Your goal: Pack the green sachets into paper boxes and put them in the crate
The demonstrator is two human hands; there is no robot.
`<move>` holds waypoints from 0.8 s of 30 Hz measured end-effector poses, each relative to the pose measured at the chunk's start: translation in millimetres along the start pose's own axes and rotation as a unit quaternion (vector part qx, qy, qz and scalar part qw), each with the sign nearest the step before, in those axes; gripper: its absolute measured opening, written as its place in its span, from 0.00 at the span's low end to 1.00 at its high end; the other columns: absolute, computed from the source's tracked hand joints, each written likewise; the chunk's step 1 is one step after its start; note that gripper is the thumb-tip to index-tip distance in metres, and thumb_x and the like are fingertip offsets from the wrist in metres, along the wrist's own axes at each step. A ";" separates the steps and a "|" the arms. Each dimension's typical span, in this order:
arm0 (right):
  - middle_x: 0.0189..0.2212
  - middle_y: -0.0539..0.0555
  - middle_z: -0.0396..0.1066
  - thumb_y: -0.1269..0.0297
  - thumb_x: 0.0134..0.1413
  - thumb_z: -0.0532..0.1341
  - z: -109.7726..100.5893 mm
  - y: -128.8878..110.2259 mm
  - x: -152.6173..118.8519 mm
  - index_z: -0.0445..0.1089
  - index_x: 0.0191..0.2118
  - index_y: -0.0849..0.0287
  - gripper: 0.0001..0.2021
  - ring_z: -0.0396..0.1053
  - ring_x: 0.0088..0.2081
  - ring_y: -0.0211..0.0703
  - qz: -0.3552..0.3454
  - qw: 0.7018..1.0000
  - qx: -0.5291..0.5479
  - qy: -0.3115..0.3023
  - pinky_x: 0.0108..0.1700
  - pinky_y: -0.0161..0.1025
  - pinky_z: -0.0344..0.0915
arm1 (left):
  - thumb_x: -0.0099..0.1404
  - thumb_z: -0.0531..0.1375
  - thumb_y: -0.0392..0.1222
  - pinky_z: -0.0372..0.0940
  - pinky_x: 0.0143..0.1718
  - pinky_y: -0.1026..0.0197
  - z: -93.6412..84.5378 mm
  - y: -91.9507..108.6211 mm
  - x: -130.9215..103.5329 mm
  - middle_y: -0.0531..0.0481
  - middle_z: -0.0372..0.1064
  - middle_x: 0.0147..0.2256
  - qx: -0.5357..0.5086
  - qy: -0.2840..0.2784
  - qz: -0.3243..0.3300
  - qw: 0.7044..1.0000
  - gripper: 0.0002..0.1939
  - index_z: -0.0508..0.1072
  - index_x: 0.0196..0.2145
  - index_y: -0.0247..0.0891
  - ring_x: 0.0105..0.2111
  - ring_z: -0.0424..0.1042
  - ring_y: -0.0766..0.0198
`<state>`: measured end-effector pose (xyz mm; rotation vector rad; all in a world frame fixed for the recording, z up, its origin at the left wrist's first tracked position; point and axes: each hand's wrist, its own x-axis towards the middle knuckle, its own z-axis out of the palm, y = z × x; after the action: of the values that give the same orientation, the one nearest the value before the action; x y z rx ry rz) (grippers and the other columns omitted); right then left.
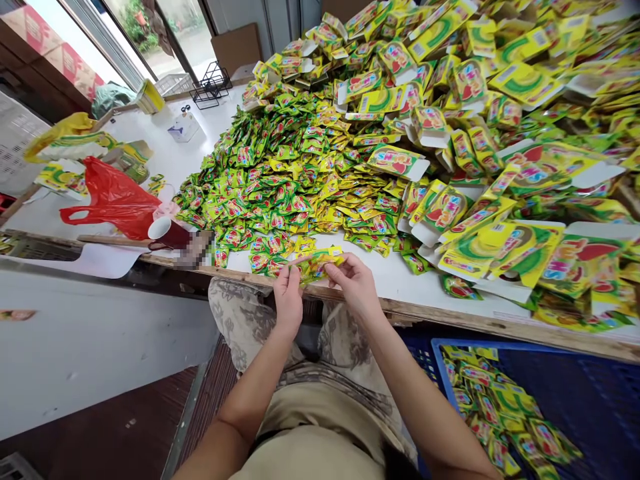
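Observation:
At the table's front edge, my left hand (289, 298) and my right hand (356, 285) hold a small bunch of yellow-green candy sachets (316, 268) between them. The fingers of each hand pinch one end of the bunch; how many sachets are in it I cannot tell. Just beyond my hands spreads a large heap of green and yellow sachets (265, 180). To the right of it lie many yellow printed cardboard boxes (443, 210), several with their end flaps open.
On the left of the white table (195, 147) are a red plastic bag (117, 203), a dark red mug (170, 235), a small white box (183, 127) and a black wire rack (213, 85). Below the table's right side, a blue crate (575, 380) holds filled yellow packs (505, 407).

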<state>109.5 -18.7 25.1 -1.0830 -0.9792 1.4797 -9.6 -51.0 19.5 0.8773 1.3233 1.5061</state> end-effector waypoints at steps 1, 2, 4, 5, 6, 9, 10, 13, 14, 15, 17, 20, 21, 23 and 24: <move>0.22 0.45 0.65 0.51 0.40 0.68 1.6 0.0 -1.2 0.64 0.31 0.55 0.17 0.63 0.21 0.35 0.029 0.998 0.049 0.013 0.24 0.35 0.65 | 0.66 0.53 0.54 0.69 0.42 0.62 2.8 -3.3 -1.1 0.48 0.74 0.41 -0.016 0.015 -0.003 1.000 0.18 0.73 0.45 0.40 0.39 0.73 0.64; 0.23 0.45 0.68 0.52 0.37 0.70 3.7 0.0 -3.0 0.64 0.32 0.54 0.19 0.65 0.22 0.35 0.056 0.994 0.089 0.024 0.25 0.35 0.68 | 0.67 0.53 0.54 0.69 0.42 0.62 5.6 -6.5 -2.3 0.48 0.73 0.42 -0.024 0.030 0.000 0.999 0.18 0.72 0.45 0.40 0.40 0.73 0.64; 0.25 0.45 0.71 0.54 0.33 0.72 8.7 0.3 -7.5 0.63 0.32 0.55 0.22 0.69 0.23 0.36 0.101 0.984 0.141 0.034 0.27 0.36 0.71 | 0.66 0.53 0.55 0.68 0.44 0.62 10.8 -11.9 -4.7 0.48 0.72 0.45 -0.019 0.062 0.010 0.998 0.19 0.71 0.46 0.41 0.42 0.73 0.63; 0.25 0.45 0.72 0.55 0.32 0.73 11.0 1.1 -9.7 0.63 0.32 0.55 0.23 0.70 0.23 0.36 0.118 0.980 0.154 0.031 0.27 0.36 0.72 | 0.66 0.53 0.56 0.68 0.44 0.62 13.0 -13.8 -5.7 0.47 0.72 0.46 -0.012 0.076 0.015 0.997 0.19 0.71 0.45 0.41 0.44 0.72 0.62; 0.25 0.46 0.73 0.55 0.31 0.73 13.0 2.2 -11.4 0.62 0.32 0.55 0.23 0.71 0.23 0.36 0.130 0.978 0.159 0.025 0.28 0.36 0.72 | 0.66 0.53 0.57 0.68 0.45 0.61 14.7 -15.1 -6.5 0.46 0.72 0.46 -0.005 0.086 0.019 0.996 0.20 0.71 0.45 0.40 0.44 0.72 0.61; 0.24 0.46 0.73 0.55 0.32 0.73 14.4 8.0 -12.6 0.60 0.31 0.55 0.23 0.71 0.22 0.37 0.139 0.980 0.141 0.001 0.28 0.37 0.73 | 0.65 0.54 0.57 0.68 0.46 0.60 16.6 -15.3 -6.2 0.45 0.72 0.46 0.002 0.082 0.032 0.996 0.20 0.71 0.44 0.40 0.45 0.72 0.60; 0.23 0.45 0.72 0.54 0.32 0.73 13.3 10.3 -11.9 0.59 0.30 0.55 0.23 0.71 0.22 0.37 0.136 0.982 0.127 -0.010 0.28 0.37 0.72 | 0.63 0.57 0.55 0.68 0.45 0.60 16.0 -14.4 -5.1 0.46 0.72 0.45 0.001 0.075 0.036 0.997 0.18 0.71 0.43 0.40 0.44 0.72 0.61; 0.23 0.46 0.70 0.52 0.34 0.72 7.3 14.7 -8.8 0.58 0.28 0.55 0.23 0.68 0.22 0.37 0.093 0.994 0.049 -0.027 0.26 0.37 0.70 | 0.59 0.63 0.48 0.68 0.43 0.61 11.6 -10.4 -0.5 0.49 0.74 0.40 -0.005 0.062 0.038 0.997 0.13 0.72 0.39 0.39 0.40 0.73 0.63; 0.24 0.46 0.69 0.52 0.35 0.71 5.1 14.7 -8.2 0.59 0.28 0.55 0.22 0.68 0.23 0.37 0.065 0.998 0.006 -0.019 0.27 0.37 0.69 | 0.59 0.63 0.47 0.68 0.43 0.61 9.8 -9.0 0.8 0.49 0.74 0.38 -0.002 0.064 0.041 0.997 0.12 0.73 0.38 0.39 0.39 0.73 0.64; 0.25 0.46 0.68 0.52 0.35 0.71 3.1 13.9 -7.9 0.60 0.30 0.55 0.21 0.67 0.25 0.37 0.031 0.999 -0.041 -0.005 0.27 0.37 0.68 | 0.59 0.63 0.47 0.68 0.43 0.62 8.2 -7.7 1.7 0.50 0.74 0.36 0.005 0.066 0.045 0.997 0.11 0.73 0.37 0.38 0.38 0.73 0.65; 0.25 0.47 0.67 0.53 0.37 0.70 -0.3 10.7 -8.3 0.63 0.33 0.56 0.20 0.66 0.27 0.38 -0.039 0.991 -0.121 0.027 0.29 0.37 0.66 | 0.59 0.63 0.46 0.67 0.43 0.62 5.9 -5.9 1.7 0.50 0.74 0.35 0.032 0.063 0.054 0.996 0.10 0.74 0.36 0.37 0.37 0.72 0.65; 0.24 0.47 0.65 0.55 0.44 0.66 -4.6 7.5 -8.3 0.65 0.31 0.56 0.13 0.63 0.26 0.37 -0.098 0.984 -0.144 0.023 0.30 0.37 0.63 | 0.58 0.64 0.46 0.66 0.42 0.64 5.0 -6.3 -1.5 0.51 0.73 0.33 0.041 0.047 0.044 0.997 0.10 0.74 0.34 0.37 0.36 0.71 0.66; 0.22 0.47 0.64 0.55 0.46 0.65 -6.3 8.2 -7.5 0.65 0.29 0.56 0.12 0.61 0.25 0.37 -0.098 0.987 -0.124 0.007 0.29 0.36 0.61 | 0.57 0.65 0.46 0.65 0.41 0.64 5.2 -7.1 -2.6 0.51 0.73 0.33 0.024 0.041 0.032 0.998 0.11 0.74 0.34 0.37 0.35 0.71 0.66; 0.21 0.46 0.62 0.53 0.47 0.64 -10.2 12.0 -4.9 0.64 0.27 0.56 0.13 0.59 0.24 0.36 -0.072 0.995 -0.065 -0.025 0.27 0.35 0.59 | 0.55 0.66 0.46 0.65 0.39 0.64 5.8 -9.3 -3.7 0.51 0.72 0.32 -0.031 0.029 -0.005 0.999 0.12 0.74 0.33 0.37 0.33 0.71 0.67; 0.21 0.46 0.61 0.52 0.47 0.64 -12.1 14.4 -3.7 0.64 0.27 0.56 0.13 0.58 0.23 0.36 -0.054 0.997 -0.037 -0.039 0.26 0.35 0.58 | 0.54 0.67 0.47 0.65 0.38 0.64 6.2 -10.3 -3.6 0.51 0.72 0.31 -0.061 0.020 -0.025 0.998 0.12 0.74 0.33 0.37 0.31 0.70 0.68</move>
<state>117.7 -24.1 8.6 -1.0150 -1.1373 1.4147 -0.8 -52.3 10.6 0.7343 1.2581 1.5565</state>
